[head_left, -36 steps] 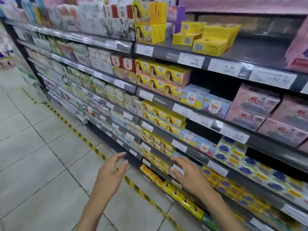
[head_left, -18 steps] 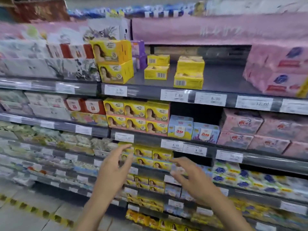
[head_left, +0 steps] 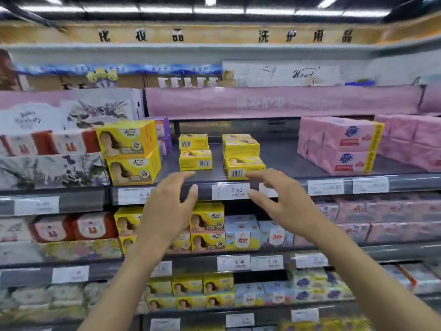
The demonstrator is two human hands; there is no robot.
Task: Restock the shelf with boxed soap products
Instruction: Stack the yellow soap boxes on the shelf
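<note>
Hands raised at edge of grey shelf (head_left: pixel 281 161), nothing in them: our left hand (head_left: pixel 167 207) and right hand (head_left: pixel 285 199) both w/ fingers loosely spread. Yellow soap boxes (head_left: pixel 242 155) sit on it in two short stacks just behind, b/w bigger yellow cartons (head_left: pixel 130 151) at left and pink packs (head_left: pixel 341 146) at right. Price tag (head_left: pixel 230 191) shows b/w our hands.

We see yellow soap boxes (head_left: pixel 243 161) of lightly glossy printed card, a smooth grey shelf deck (head_left: pixel 281 158) of dully shining metal, pink packs (head_left: pixel 343 144) in glossy plastic film, and matt white paper price labels (head_left: pixel 230 191).
</note>
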